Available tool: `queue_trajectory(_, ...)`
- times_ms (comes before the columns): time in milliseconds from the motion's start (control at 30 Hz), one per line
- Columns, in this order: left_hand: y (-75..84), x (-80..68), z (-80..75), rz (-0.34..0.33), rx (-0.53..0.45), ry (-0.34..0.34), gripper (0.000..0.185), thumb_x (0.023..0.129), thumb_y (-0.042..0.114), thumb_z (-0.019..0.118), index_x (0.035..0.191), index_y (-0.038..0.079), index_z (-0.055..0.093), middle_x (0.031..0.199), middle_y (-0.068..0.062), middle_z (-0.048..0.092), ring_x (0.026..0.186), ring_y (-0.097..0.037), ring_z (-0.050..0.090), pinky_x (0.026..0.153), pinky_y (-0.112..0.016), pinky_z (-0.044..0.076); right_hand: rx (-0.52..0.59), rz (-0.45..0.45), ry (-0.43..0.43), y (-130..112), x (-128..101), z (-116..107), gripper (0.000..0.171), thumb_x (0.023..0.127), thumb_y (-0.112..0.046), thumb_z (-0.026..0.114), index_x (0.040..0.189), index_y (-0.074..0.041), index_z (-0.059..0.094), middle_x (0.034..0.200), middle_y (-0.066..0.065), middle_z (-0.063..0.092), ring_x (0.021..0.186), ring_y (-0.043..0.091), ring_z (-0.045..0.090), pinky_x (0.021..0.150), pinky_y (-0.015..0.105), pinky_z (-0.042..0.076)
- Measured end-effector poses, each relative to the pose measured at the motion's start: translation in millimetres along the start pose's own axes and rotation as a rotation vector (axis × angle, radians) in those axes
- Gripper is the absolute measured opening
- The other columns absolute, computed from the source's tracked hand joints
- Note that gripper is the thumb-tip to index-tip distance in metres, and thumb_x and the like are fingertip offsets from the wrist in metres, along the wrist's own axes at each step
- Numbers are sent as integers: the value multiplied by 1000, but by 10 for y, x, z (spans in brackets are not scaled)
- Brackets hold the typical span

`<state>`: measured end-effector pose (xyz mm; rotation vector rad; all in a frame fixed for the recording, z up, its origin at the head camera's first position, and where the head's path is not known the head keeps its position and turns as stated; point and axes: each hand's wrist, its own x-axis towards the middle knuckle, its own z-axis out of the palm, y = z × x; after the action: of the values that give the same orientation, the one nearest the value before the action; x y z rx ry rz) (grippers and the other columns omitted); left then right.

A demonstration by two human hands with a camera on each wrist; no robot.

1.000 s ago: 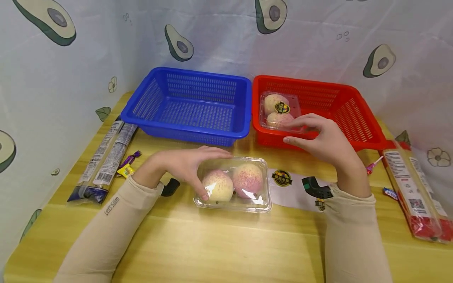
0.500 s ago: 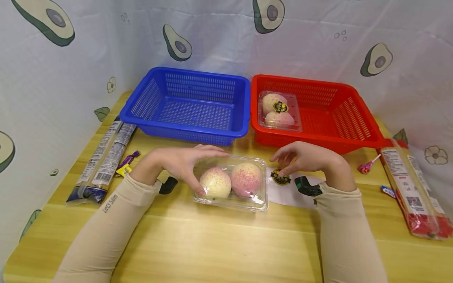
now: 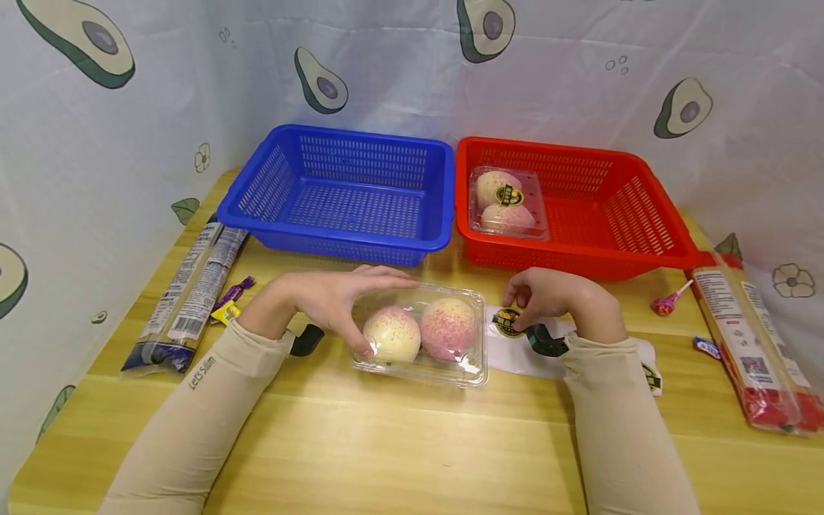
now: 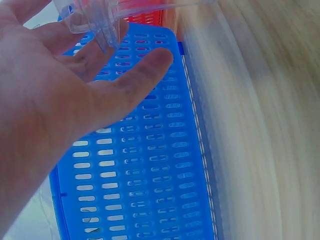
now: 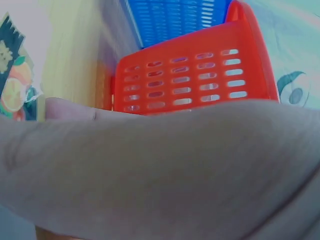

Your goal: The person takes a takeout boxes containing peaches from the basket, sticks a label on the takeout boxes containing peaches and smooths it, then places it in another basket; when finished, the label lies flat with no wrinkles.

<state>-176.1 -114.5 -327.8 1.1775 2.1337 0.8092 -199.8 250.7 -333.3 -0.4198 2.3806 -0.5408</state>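
Two clear boxes, two peaches in each.
Left hand (image 3: 335, 297) grips counter box (image 3: 421, 335); right hand (image 3: 553, 297) pinches round sticker (image 3: 508, 322); other box (image 3: 507, 202) in red basket (image 3: 644, 222).

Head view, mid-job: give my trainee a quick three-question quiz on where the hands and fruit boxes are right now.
1. True or false: the blue basket holds a fruit box.
2. Which hand grips the clear fruit box on the table? A) left hand B) right hand C) neither
3. Fill in: the right hand has its fingertips at the round ______ on the white sheet.

Key
1. False. It shows nothing inside; the labelled fruit box lies in the red basket.
2. A. The left hand grips its left end.
3. Sticker.
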Motion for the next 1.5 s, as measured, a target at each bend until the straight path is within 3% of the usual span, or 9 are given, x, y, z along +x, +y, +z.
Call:
queue_trajectory(200,-9,-6,-2,1,-7,4,110,71,37,89,160,17,28,164,-6,20,149,-24,13,116,-56,20,-62,16,26,0,-4,2,24,80,-12,86,93,-9,66,82,4,54,83,22,49,69,34,40)
queue_trajectory(500,-7,0,0,0,-9,3,110,71,37,89,160,17,28,164,-7,19,149,-25,13,116,-57,20,-52,-120,11,-64,-137,-80,15,86,-6,78,88,-8,63,77,1,53,74,19,49,67,33,42)
queue_trajectory(700,-12,5,9,-4,-11,2,110,71,38,89,160,18,28,164,-7,19,149,-24,13,116,-58,21,-15,-196,140,-169,-345,-139,11,89,-10,76,89,-13,66,81,1,60,76,19,55,69,34,49)
queue_trajectory(867,-13,6,8,-6,-9,2,110,71,38,89,161,19,27,165,-5,18,149,-24,12,115,-58,21,117,-379,278,-350,-497,-154,11,89,-10,78,97,-12,69,89,3,67,81,22,63,73,30,57)
queue_trajectory(1000,-12,7,8,-4,-5,1,110,71,38,88,161,19,27,165,-5,18,149,-24,12,115,-59,21,226,-533,242,-566,-500,-87,17,86,-7,81,99,-9,70,90,5,68,78,24,65,72,32,59)
queue_trajectory(1067,-14,5,8,-1,-4,2,110,72,39,88,161,18,27,165,-5,18,149,-24,12,115,-59,21,237,-567,212,-684,-474,-32,18,85,-8,82,98,-10,70,88,4,68,76,23,65,71,32,58)
queue_trajectory(1233,-16,8,8,-1,-6,7,110,71,39,88,160,18,27,164,-2,20,148,-23,13,115,-57,21,199,-589,158,-893,-368,120,17,86,-9,82,98,-11,70,90,0,68,78,18,68,74,33,59)
queue_trajectory(1500,-21,10,8,-14,-10,8,110,71,37,89,160,19,28,164,-2,20,148,-22,13,115,-57,23,73,-540,180,-1007,-191,281,17,86,-4,80,96,-12,70,83,-5,67,73,12,65,70,31,57)
